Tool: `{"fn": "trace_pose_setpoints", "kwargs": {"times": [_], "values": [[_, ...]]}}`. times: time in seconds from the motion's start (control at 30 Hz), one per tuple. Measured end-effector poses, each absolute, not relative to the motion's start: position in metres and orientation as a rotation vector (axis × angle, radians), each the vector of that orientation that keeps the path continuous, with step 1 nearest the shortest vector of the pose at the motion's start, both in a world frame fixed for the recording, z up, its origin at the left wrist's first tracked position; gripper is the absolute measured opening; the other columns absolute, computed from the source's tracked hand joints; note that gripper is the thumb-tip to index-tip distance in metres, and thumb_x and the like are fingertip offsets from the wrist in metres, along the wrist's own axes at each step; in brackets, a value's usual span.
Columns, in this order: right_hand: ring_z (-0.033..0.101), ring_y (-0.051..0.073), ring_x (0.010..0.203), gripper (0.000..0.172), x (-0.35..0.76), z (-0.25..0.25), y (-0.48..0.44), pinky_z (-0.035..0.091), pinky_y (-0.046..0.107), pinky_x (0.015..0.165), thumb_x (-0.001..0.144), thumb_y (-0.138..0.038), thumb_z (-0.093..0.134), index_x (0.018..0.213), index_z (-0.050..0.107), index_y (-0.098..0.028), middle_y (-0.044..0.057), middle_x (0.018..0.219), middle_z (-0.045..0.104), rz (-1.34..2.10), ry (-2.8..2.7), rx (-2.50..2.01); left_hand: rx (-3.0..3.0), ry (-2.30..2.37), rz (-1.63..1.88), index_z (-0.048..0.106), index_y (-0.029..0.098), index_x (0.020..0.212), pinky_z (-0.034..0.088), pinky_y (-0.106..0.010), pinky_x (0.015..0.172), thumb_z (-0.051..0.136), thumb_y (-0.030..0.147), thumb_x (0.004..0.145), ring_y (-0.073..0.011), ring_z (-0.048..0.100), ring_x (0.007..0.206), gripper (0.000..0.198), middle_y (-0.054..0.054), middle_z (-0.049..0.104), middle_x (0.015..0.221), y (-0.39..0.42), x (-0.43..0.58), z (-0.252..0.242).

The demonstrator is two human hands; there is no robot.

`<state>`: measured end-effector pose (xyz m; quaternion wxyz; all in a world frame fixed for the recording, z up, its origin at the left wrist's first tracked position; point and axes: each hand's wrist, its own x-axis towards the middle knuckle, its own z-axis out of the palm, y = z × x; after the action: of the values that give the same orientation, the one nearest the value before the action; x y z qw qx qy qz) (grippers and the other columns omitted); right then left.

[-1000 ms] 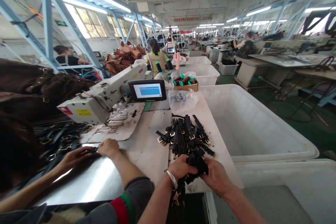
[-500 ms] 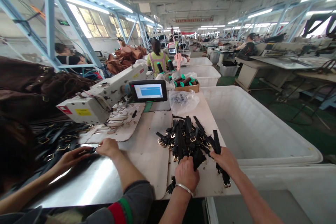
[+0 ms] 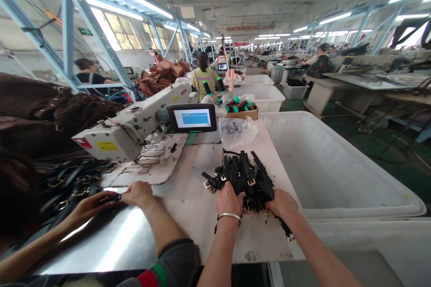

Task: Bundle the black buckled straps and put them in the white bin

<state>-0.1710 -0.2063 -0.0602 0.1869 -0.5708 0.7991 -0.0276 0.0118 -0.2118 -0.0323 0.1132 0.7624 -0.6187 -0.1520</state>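
Observation:
A heap of short black straps with gold buckles (image 3: pixel 242 175) lies on the white table (image 3: pixel 191 206). My left hand (image 3: pixel 229 200), with a silver bangle at the wrist, grips the near left side of the heap. My right hand (image 3: pixel 283 202) clasps the near right side, and one strap end (image 3: pixel 285 229) hangs below it. Both hands close around the pile from the front.
A co-worker's two hands (image 3: pixel 134 193) hold a strap piece at the left, beside a white sewing machine (image 3: pixel 131 125) with a lit screen (image 3: pixel 192 118). Large white bins (image 3: pixel 323 161) stand to the right. A clear bag (image 3: pixel 237 130) and a box of thread cones (image 3: pixel 240 107) sit behind the heap.
My hands carried a bundle of straps from the table's near edge forward onto the heap, and now both hands press around it. The co-worker's hands barely moved.

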Motion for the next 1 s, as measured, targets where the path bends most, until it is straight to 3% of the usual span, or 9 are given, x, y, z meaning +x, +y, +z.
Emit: {"fn": "trace_pose_setpoints", "kwargs": {"times": [0.13,0.27,0.37,0.53,0.8,1.0], "values": [[0.065,0.030,0.089,0.034,-0.170,-0.061,-0.206,0.047,0.034,0.070,0.062,-0.024,0.059,0.094,0.067,-0.017,0.017,0.093,0.070,-0.115,2.175,-1.655,2.238,-1.827,-0.398,0.056,0.015,0.107,0.052,-0.040,0.078,0.057,0.036,0.085,-0.0199,0.061,0.090,0.030,-0.008,0.061,0.108,-0.211,0.003,-0.030],[0.064,0.031,0.093,0.037,-0.168,-0.058,-0.203,0.045,0.035,0.074,0.063,-0.020,0.056,0.098,0.067,-0.018,0.016,0.095,0.070,-0.156,2.075,-1.694,2.224,-1.844,-0.396,0.057,0.014,0.106,0.053,-0.039,0.076,0.055,0.032,0.087,-0.0186,0.062,0.086,0.026,-0.006,0.063,0.103,-0.208,-0.005,-0.029],[0.064,0.029,0.087,0.027,-0.174,-0.053,-0.202,0.045,0.033,0.070,0.062,-0.021,0.055,0.085,0.068,-0.017,0.013,0.089,0.070,-0.168,1.966,-1.692,2.204,-1.857,-0.399,0.058,0.014,0.105,0.053,-0.039,0.078,0.055,0.032,0.087,-0.0188,0.063,0.086,0.025,-0.005,0.064,0.098,-0.208,-0.001,-0.029],[0.060,0.021,0.061,0.008,-0.200,-0.037,-0.203,0.041,0.028,0.054,0.054,-0.022,0.060,0.060,0.060,-0.016,0.005,0.061,0.064,-0.173,1.770,-1.584,2.246,-1.842,-0.417,0.060,0.015,0.100,0.053,-0.039,0.077,0.056,0.033,0.087,-0.0186,0.063,0.085,0.022,-0.004,0.066,0.092,-0.214,0.022,-0.021],[0.051,0.012,0.046,0.013,-0.221,-0.014,-0.216,0.043,0.024,0.044,0.062,-0.029,0.053,0.060,0.054,-0.016,0.002,0.052,0.056,-0.260,1.526,-1.282,2.271,-1.789,-0.527,0.063,0.015,0.094,0.051,-0.040,0.081,0.058,0.033,0.085,-0.0192,0.064,0.088,0.021,-0.005,0.067,0.093,-0.233,0.053,-0.014],[0.052,0.012,0.049,0.017,-0.223,0.007,-0.227,0.043,0.021,0.045,0.063,-0.032,0.058,0.063,0.060,-0.015,0.003,0.057,0.059,-0.408,1.457,-1.198,2.193,-1.686,-0.686,0.063,0.016,0.089,0.051,-0.036,0.077,0.058,0.033,0.085,-0.0180,0.063,0.085,0.019,-0.003,0.066,0.088,-0.236,0.071,-0.012]]}}
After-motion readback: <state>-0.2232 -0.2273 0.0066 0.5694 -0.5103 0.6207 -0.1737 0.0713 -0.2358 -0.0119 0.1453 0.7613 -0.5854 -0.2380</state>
